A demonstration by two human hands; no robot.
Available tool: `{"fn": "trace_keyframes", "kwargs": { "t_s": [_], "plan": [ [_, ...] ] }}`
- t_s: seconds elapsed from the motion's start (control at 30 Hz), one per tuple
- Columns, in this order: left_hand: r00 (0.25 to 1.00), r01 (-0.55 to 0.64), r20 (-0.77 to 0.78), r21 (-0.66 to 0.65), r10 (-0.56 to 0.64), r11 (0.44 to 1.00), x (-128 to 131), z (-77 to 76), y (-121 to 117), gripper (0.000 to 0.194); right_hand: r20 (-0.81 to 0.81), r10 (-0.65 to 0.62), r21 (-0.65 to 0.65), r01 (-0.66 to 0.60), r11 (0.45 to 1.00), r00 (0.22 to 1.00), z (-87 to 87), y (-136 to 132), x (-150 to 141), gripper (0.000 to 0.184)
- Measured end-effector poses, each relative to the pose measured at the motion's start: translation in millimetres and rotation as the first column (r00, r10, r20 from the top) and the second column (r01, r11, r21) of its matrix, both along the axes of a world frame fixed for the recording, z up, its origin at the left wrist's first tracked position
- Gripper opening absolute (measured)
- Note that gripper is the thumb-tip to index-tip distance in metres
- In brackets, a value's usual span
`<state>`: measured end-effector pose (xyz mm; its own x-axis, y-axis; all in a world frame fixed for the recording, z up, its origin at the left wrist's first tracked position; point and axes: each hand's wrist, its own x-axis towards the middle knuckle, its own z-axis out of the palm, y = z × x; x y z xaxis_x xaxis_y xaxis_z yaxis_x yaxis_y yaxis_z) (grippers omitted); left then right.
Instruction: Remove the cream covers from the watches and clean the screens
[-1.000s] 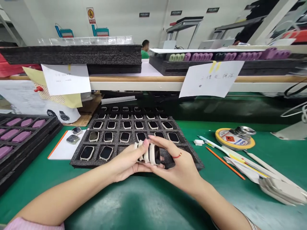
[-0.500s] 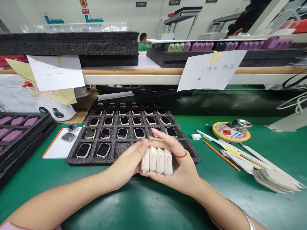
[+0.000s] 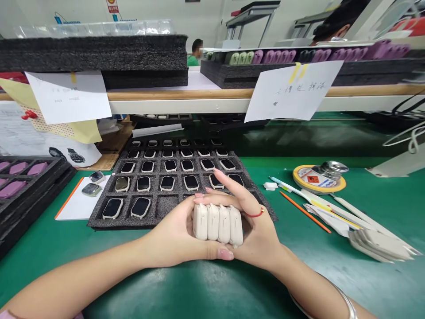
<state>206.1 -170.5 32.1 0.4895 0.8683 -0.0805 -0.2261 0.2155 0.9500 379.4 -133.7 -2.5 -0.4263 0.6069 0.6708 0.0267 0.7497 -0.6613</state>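
Observation:
A row of several cream-coloured watch cases (image 3: 217, 223) is pressed side by side between my two hands, just above the green mat. My left hand (image 3: 174, 237) cups the row from the left, thumb underneath. My right hand (image 3: 255, 228) closes round it from the right, with the index finger stretched out over the tray. Right behind the hands lies a black foam tray (image 3: 166, 206) with rows of watch cases, dark screens up; its near-right pockets show no cases.
Two loose watch cases lie on a white sheet (image 3: 78, 206) at the left, beside a black tray with purple parts (image 3: 20, 186). Right of the tray are a yellow-rimmed tin (image 3: 318, 177), an orange stick (image 3: 303, 210) and pale sticks (image 3: 381, 246). A shelf with foam trays stands behind.
The row of cases has turned in my hands from dark screens showing to pale backs facing me, and my left thumb has come round underneath it. The view has tilted down slightly.

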Motion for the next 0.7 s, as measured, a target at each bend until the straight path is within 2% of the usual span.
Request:
{"fn": "trace_keyframes", "kwargs": {
  "t_s": [0.17,0.3,0.37,0.5,0.7],
  "plan": [
    [0.998,-0.043,-0.038,0.046,0.044,0.998,1.9,-4.1,0.5,0.047,-0.014,0.016,0.066,-0.015,0.998,1.0,-1.6,-0.9,-3.8,0.082],
    [0.981,-0.129,-0.14,0.066,0.137,0.989,0.7,-6.7,-0.4,0.043,0.034,-0.008,0.087,0.005,0.996,0.999,1.7,-4.2,-6.2,0.081],
    [0.976,-0.113,-0.181,0.061,0.122,0.992,0.0,-4.9,-2.1,0.05,0.053,0.006,0.055,-0.009,0.998,0.999,2.8,-5.5,-5.7,0.076],
    [0.991,-0.051,-0.119,0.022,0.053,0.998,1.3,0.7,-6.1,0.059,0.009,0.036,0.004,-0.036,0.999,0.999,0.9,-6.2,-2.8,0.075],
    [0.991,-0.072,-0.114,-0.032,0.067,0.997,5.1,-2.5,-6.8,0.072,-0.028,0.013,-0.003,-0.013,1.0,1.0,-3.1,-5.1,-2.5,0.07]
  ]
}}
